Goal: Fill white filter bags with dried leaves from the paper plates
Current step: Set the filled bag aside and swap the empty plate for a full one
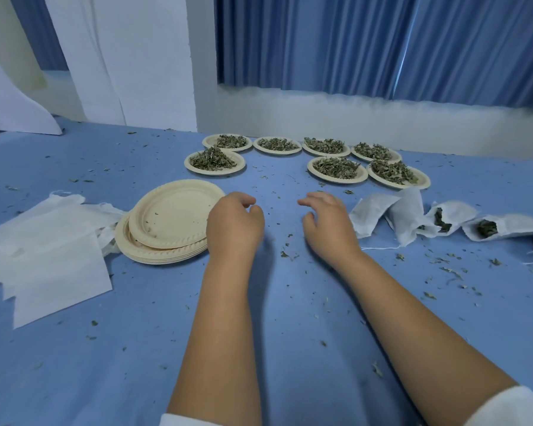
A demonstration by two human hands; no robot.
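Both empty: left hand, right hand, fingers loosely curled, apart at mid table. Far side sat leaf plates; empty filter bags left, filled bags right — mouths open. Risk: right hand brushing them would spill leaves.

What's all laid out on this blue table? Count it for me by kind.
Plates heaped with dried leaves: 7
Stack of empty plates: 1
Filter bags at right: 4 whole, one more cut off by the edge
Pile of flat bags at left: 1, too overlapped to count singly
Hands: 2, left hand and right hand
Total: 15
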